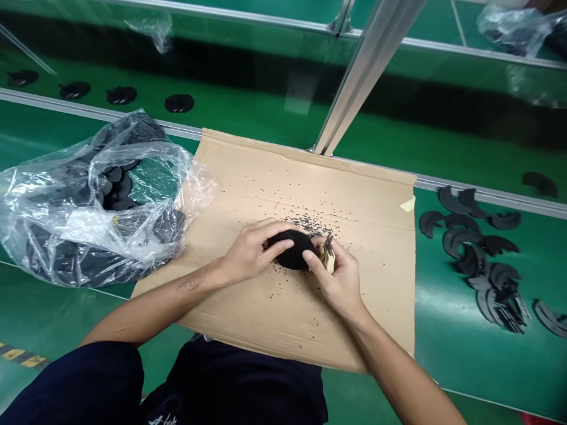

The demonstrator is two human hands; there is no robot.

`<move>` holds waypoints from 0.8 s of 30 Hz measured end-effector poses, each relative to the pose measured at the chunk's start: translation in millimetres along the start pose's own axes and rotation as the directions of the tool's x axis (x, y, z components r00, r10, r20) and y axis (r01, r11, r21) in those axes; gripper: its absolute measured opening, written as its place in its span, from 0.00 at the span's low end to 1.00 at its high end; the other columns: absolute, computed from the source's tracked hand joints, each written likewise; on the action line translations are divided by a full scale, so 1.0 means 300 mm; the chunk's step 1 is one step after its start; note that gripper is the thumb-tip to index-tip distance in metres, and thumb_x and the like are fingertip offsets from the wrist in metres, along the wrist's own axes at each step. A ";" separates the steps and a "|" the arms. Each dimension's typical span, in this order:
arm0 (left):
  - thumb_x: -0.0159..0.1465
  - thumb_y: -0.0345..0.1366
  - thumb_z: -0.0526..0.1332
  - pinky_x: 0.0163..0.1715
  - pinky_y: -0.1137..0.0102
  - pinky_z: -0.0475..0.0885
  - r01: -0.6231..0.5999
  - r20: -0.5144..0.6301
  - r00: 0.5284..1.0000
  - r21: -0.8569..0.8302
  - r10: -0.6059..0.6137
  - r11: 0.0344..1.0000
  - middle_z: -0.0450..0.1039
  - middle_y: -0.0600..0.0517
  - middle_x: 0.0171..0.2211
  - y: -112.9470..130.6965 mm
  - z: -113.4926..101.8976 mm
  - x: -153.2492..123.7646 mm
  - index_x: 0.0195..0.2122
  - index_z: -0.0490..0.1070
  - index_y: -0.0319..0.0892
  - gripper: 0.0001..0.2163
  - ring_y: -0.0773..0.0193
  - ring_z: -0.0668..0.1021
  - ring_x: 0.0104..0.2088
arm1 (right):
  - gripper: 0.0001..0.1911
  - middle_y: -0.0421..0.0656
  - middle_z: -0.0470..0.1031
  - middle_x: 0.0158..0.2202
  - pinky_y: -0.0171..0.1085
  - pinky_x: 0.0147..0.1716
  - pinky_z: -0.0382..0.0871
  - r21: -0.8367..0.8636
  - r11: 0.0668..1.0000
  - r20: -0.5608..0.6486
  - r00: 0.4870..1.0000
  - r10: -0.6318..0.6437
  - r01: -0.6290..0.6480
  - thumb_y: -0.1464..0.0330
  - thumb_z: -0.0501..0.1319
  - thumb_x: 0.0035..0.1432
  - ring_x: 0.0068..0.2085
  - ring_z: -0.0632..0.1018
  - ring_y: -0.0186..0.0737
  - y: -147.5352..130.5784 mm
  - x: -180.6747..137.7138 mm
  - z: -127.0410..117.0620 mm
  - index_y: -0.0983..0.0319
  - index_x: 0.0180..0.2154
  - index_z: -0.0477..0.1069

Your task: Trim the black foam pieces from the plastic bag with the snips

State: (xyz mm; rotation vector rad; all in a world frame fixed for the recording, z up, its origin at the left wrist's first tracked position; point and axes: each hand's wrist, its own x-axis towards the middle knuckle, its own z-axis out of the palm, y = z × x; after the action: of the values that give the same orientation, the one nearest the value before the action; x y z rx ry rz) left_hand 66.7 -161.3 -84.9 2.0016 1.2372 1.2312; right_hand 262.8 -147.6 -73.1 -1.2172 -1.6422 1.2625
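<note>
A round black part (293, 250) is held low over the cardboard sheet. My left hand (253, 247) grips its left side, thumb across the top face. My right hand (340, 277) is closed around small pliers (328, 255) with cream handles and dark metal jaws pointing away from me. The thumb and fingertips of that hand also touch the right edge of the black part. Tiny black scraps (310, 224) lie scattered on the cardboard, thickest just beyond the part. Its underside is hidden.
Left of the cardboard (248, 307), a clear plastic bag (88, 206) contains several black parts. Curved black pieces (481, 260) lie piled on the green table at right. Several black discs (179, 103) sit beyond a metal rail. An aluminium post (354, 88) rises behind the cardboard.
</note>
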 end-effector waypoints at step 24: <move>0.67 0.33 0.66 0.38 0.71 0.81 -0.261 -0.083 0.963 -0.021 0.258 0.965 0.82 0.48 0.37 0.048 -0.031 -0.002 0.47 0.77 0.40 0.09 0.66 0.82 0.38 | 0.06 0.44 0.82 0.37 0.39 0.37 0.78 -0.048 0.872 0.022 0.873 -0.487 0.488 0.74 0.64 0.61 0.37 0.82 0.40 0.033 -0.006 0.005 0.58 0.39 0.74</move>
State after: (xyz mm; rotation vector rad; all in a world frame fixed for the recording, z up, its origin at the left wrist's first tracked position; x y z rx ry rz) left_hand 64.9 -169.2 -69.9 2.1617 1.0054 1.4562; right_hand 264.4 -149.1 -83.0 -0.7478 -1.8480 0.9089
